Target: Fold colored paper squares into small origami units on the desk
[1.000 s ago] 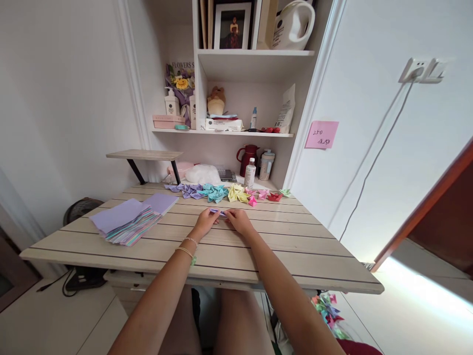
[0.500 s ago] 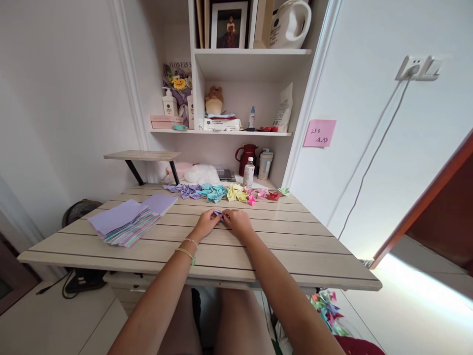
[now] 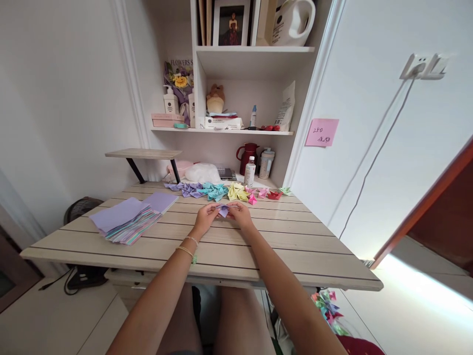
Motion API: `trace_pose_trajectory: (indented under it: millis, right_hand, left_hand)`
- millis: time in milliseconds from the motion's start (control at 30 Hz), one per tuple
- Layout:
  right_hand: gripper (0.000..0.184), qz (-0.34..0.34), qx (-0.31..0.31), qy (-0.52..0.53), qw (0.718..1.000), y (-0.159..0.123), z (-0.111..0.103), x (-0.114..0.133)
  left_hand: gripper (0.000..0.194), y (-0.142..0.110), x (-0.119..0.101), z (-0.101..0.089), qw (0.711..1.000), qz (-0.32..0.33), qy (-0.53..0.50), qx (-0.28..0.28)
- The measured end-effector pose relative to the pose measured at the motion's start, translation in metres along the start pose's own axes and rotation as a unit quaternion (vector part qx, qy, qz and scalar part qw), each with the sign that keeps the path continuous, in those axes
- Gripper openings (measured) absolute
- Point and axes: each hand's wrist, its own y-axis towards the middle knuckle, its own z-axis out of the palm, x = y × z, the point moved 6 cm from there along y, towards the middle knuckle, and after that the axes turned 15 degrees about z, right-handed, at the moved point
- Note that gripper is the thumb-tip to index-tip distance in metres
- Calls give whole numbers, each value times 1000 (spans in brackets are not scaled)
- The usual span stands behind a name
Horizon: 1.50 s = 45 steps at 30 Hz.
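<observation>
A small purple folded paper piece (image 3: 223, 210) is held just above the wooden desk (image 3: 281, 246), near its middle. My left hand (image 3: 206, 219) pinches its left side and my right hand (image 3: 240, 215) pinches its right side, fingers of both closed on it. Beaded bracelets circle my left wrist. A stack of coloured paper sheets (image 3: 125, 222), purple on top, lies to the left. A row of finished folded pieces (image 3: 221, 191) in purple, teal, yellow, pink, red and green runs along the back of the desk.
Behind the row stand a red jug (image 3: 250, 157), a bottle (image 3: 250, 172) and a cup. A small raised shelf (image 3: 144, 154) sits at the back left. Wall shelves hold bottles and boxes. More folded pieces (image 3: 327, 310) lie on the floor at the right.
The purple piece has come up off the desk top. Both hands rose slightly with it and now hold it in the air, opened out a little between the fingers.
</observation>
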Motion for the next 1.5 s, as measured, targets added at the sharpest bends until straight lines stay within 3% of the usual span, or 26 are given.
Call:
trace_pose_trajectory:
  millis: [133, 333, 600, 800, 967, 1067, 1300, 1500]
  right_hand:
    - [31, 24, 48, 83, 995, 0, -3, 1]
    - [37, 45, 94, 129, 986, -2, 0, 3]
    - [41, 50, 77, 132, 987, 3, 0, -3]
    - [37, 46, 82, 98, 991, 2, 2, -7]
    - [39, 38, 88, 77, 992, 0, 4, -7]
    - [44, 29, 69, 71, 995, 1, 1, -6]
    - [53, 13, -1, 72, 997, 3, -10, -2]
    - [36, 26, 13, 45, 999, 0, -4, -7]
  left_hand:
    - [38, 3, -1, -5, 999, -6, -16, -36]
    - [35, 2, 1, -8, 998, -23, -31, -57]
    - [28, 0, 8, -6, 998, -27, -19, -51]
    - [18, 0, 11, -3, 999, -33, -5, -17]
    - [32, -1, 10, -5, 999, -51, -6, -16]
    - [40, -2, 12, -4, 997, -76, -21, -12]
    - [31, -7, 18, 1, 990, -126, -60, 1]
    - [29, -4, 20, -4, 988, -135, -74, -20]
